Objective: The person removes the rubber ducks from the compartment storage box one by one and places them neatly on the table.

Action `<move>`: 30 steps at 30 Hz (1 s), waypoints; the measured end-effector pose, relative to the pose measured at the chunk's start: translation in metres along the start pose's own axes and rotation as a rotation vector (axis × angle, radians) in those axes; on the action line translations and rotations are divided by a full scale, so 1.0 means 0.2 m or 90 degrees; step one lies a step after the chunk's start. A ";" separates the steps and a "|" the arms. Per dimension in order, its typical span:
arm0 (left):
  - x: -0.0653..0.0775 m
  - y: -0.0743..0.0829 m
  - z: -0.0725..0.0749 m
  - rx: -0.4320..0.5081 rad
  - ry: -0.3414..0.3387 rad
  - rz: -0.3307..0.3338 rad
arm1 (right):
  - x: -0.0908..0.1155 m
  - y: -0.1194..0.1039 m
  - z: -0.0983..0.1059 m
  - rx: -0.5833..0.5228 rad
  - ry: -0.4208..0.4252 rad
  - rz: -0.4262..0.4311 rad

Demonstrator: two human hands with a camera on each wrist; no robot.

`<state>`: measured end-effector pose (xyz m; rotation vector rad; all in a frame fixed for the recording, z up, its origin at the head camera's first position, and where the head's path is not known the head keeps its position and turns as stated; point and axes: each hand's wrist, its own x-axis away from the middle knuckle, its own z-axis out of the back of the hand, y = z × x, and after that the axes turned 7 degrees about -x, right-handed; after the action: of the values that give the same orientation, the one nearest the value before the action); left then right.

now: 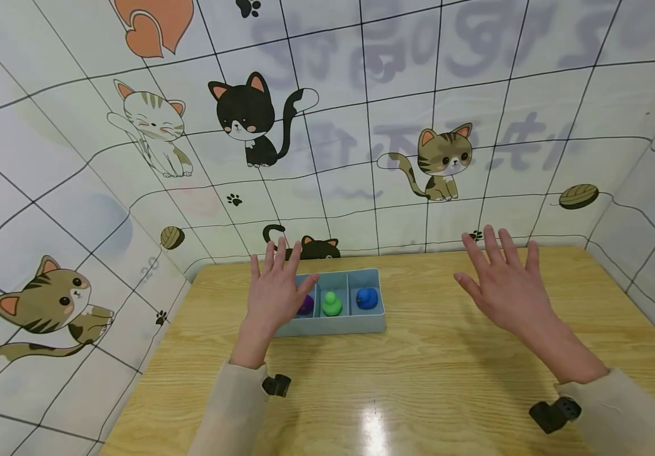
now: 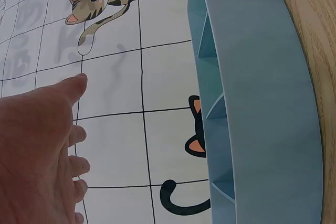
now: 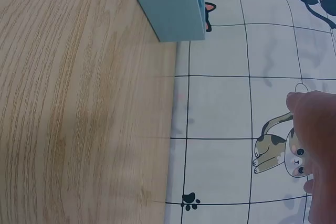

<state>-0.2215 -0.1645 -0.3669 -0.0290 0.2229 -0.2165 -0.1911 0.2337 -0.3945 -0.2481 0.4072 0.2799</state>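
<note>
A light blue divided box (image 1: 333, 326) stands on the wooden table. A green rubber duck (image 1: 332, 305) sits in its middle compartment and a blue rubber duck (image 1: 367, 298) in the right one. Of a purple object (image 1: 306, 306) in the left compartment only part shows; my left hand covers the rest. My left hand (image 1: 275, 288), fingers spread, is raised over the box's left end and holds nothing. To the right of the box, my right hand (image 1: 504, 288) is held up above the table, fingers spread, also holding nothing. In the left wrist view the box (image 2: 273, 103) appears beside the hand.
The wooden table (image 1: 407, 380) ends at a wall covering (image 1: 339, 190) printed with cartoon cats and grid lines, which also rises on the left and right sides. Dark devices are strapped at the left wrist (image 1: 276, 385) and the right wrist (image 1: 555, 415).
</note>
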 end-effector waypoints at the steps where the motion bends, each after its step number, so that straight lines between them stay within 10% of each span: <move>1: 0.00 0.00 0.00 0.002 0.002 -0.001 | 0.00 0.00 0.00 -0.001 -0.001 0.000; 20: 0.04 -0.11 -0.07 0.086 -0.017 0.029 | -0.02 -0.02 -0.07 -0.084 -0.022 0.038; 30: 0.11 -0.22 -0.16 0.172 0.017 0.074 | -0.06 -0.07 -0.14 -0.337 -0.012 0.087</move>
<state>-0.2168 -0.2133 -0.3998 0.2538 0.2199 -0.1294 -0.2067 0.2096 -0.4116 -0.7367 0.3264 0.5228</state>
